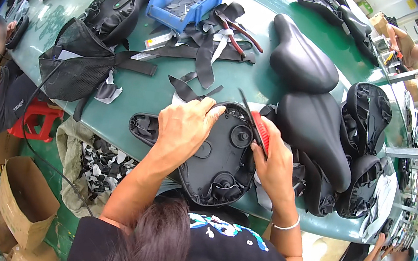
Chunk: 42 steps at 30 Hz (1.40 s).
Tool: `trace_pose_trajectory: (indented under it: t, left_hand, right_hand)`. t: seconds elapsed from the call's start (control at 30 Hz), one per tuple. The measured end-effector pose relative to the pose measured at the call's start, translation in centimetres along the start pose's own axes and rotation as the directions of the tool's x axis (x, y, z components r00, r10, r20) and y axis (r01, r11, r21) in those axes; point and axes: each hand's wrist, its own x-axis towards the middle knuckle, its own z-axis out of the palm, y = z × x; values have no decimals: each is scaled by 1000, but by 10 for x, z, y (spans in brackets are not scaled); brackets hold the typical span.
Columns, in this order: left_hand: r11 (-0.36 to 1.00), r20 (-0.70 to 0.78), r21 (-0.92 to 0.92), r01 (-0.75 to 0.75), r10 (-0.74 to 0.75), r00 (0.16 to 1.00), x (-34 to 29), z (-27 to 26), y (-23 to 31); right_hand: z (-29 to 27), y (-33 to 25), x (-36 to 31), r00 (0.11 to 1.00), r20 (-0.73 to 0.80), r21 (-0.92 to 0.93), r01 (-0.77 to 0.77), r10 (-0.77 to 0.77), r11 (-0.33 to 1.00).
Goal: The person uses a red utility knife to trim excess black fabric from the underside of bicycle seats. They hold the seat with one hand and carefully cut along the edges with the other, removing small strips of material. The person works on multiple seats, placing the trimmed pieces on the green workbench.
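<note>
An upside-down black bicycle saddle lies at the near table edge, its hollow underside up and its narrow nose pointing left. My left hand is closed on its far rim, the thumb and fingers pinching the cover edge. In my closed right hand is a red-and-black cutting tool with a thin dark blade pointing up and away, right beside the rim. The blade's exact kind cannot be made out. Round black fittings show inside the shell. Loose black cover strips lie just beyond my left hand.
Smooth black saddles stand to the right, with upturned ones beside them. Farther off are a blue bin, red-handled pliers and a black mesh bag. A scrap sack and red stool stand left; people work around.
</note>
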Motion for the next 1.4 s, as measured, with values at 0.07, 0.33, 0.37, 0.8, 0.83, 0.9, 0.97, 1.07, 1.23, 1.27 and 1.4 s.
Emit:
trace_pose_trajectory:
  t: [0.07,0.33,0.37,0.8,0.83,0.9,0.97,1.07,1.23,1.27,1.4]
  left_hand:
    - [998,-45,27,55,-54,998,1,0,-3]
    - [810,4,26,-586,586,811,16,12,32]
    - [811,-47,24,-585,585,809,20,22,30]
    - [912,-384,-276,-305,186,904,44,13,17]
    - [850,-343,-487,-200,24,939,45,14,7]
    - [525,-169,-851,-25,-228,959,44,13,-9]
    - [99,14,-994,49,-323,946,38,-8,-7]
    - [-42,230,-972,231,-363,903,-9,-9,-20]
    - [79,-61,-995,-53,-114,992,-26,-31,-3]
    - [-112,-23,-993,-32,-78,997,-19,-39,-5]
    - [178,-255,-952,-248,-20,967,10,-99,-44]
  right_hand:
    - [-11,-2,0,963,11,202,-267,271,942]
    - [-2,-7,9,942,-41,486,-271,332,831]
    - [-7,-12,7,932,-14,471,-313,362,825]
    - [-43,-29,-66,966,148,-412,-135,213,901]
    - [-49,-35,-72,958,185,-431,-120,218,894]
    - [-55,-28,-63,965,220,-423,-38,143,905]
    - [-65,-21,-28,958,247,-572,21,148,820]
    - [-88,3,42,916,394,-526,155,78,836]
    - [-80,-6,67,827,554,-397,361,-93,844]
    - [-79,-6,59,822,559,-402,381,-106,833]
    - [-85,-10,-3,870,481,-600,236,110,765]
